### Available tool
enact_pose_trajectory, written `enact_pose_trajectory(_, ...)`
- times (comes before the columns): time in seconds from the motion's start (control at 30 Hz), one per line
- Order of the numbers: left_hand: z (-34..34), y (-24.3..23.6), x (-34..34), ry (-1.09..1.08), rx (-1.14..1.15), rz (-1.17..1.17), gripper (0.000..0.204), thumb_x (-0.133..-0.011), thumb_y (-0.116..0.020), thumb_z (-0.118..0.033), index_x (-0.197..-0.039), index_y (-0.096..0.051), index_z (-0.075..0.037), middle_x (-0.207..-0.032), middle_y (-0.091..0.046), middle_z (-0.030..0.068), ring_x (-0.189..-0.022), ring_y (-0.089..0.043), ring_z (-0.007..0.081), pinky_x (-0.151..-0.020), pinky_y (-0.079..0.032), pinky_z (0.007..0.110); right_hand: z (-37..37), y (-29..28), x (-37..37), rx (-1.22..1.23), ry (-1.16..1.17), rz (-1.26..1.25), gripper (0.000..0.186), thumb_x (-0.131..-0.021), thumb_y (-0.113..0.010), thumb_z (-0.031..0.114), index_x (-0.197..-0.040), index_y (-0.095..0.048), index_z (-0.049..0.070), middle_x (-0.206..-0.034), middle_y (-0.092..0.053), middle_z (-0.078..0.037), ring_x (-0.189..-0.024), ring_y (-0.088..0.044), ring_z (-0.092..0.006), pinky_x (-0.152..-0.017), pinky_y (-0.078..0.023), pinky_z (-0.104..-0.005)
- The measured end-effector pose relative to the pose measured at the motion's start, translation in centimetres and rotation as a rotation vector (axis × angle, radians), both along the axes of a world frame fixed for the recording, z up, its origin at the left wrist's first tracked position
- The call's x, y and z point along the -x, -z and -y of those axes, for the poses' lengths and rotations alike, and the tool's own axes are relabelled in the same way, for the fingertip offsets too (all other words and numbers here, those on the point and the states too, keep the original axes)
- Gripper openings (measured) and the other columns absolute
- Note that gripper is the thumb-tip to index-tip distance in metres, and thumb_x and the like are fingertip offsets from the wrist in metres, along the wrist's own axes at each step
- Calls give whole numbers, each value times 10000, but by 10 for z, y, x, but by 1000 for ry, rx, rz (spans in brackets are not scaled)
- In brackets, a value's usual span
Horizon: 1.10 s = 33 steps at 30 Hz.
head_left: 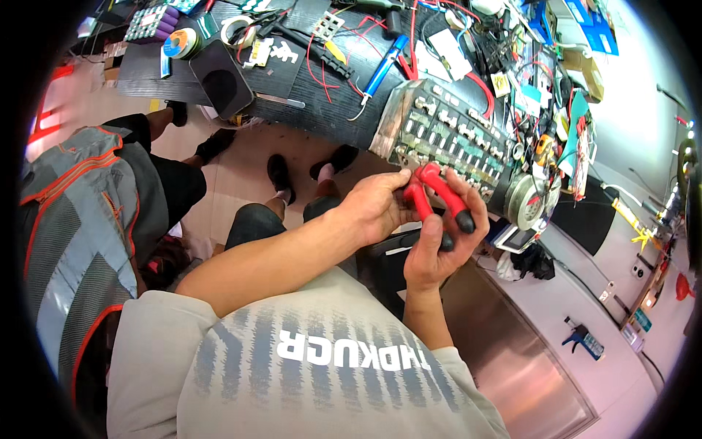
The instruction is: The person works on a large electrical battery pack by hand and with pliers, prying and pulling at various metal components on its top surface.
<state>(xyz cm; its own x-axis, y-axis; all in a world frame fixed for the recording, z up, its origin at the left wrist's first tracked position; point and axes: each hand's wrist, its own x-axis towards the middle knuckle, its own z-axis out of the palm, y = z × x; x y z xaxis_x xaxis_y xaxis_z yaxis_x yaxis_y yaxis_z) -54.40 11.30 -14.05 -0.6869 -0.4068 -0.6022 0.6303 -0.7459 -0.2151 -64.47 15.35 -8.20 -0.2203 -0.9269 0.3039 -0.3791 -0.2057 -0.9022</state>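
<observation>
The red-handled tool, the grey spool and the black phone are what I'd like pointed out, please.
Red-handled tool (447, 192), head view: one red handle.
Grey spool (521, 205), head view: its round face.
Black phone (221, 79), head view: its dark flat face.

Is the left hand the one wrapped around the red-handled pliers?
No, the right hand is the one wrapped around the red-handled pliers.

- Open lane: tabletop's (325, 121) near edge, between slim tool (281, 101) and board (455, 139).
- Board blocks the way just beyond the fingers (479, 211).
- Spool (523, 202) bars its right end; red wires (484, 94) crowd its far side.
</observation>
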Motion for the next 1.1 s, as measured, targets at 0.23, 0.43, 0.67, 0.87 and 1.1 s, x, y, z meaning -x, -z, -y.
enact_pose_trajectory(0.23, -3, 6, -12, 84, 125, 77, 324, -1157, -493, -344, -1253, -683, -98, -1130, -719, 57, -964, -675, 188, -828, -546, 381, 8, 22, -25, 145, 62, 162, 528, -1070, -653, 228, -1483, -417, -1, -1521, -536, -294, -1392, -587, -409, -1162, -515, -541)
enact_pose_trajectory(0.43, -1, 19, -42, 401, 836, 828, 304, -1099, -561, -272, -1250, -692, -44, -923, -738, 65, -775, -687, 155, -740, -568, 338, 6, 23, -33, 150, 100, 235, 479, -1067, -656, 180, -1456, -446, -4, -1468, -600, -245, -1382, -593, -363, -1216, -434, -503)
enact_pose_trajectory(0.67, 24, 22, -56, 685, 1492, 1180, 490, -1020, -644, -243, -1484, -597, -95, -905, -762, 182, -877, -747, 367, -816, -567, 471, 25, 14, -5, 115, 90, 420, 299, -1050, -624, 52, -1322, -507, 5, -1244, -667, -150, -1170, -680, -271, -1060, -558, -446)
enact_pose_trajectory(0.87, 31, 12, -59, 685, 1360, 1098, 526, -1013, -671, -202, -1516, -574, -82, -854, -755, 116, -768, -725, 219, -720, -567, 385, 14, 14, -4, 101, 110, 320, 303, -1024, -664, 0, -1289, -519, 16, -1292, -663, -145, -1183, -681, -247, -1081, -541, -410)
enact_pose_trajectory(1.1, 30, -1, -63, 530, 795, 585, 415, -1061, -633, -205, -1468, -626, -123, -812, -645, 29, -628, -587, 151, -607, -507, 367, -2, 25, -17, 136, 79, 196, 332, -948, -659, -86, -1226, -524, 36, -1258, -648, -154, -1203, -643, -263, -1094, -500, -426)
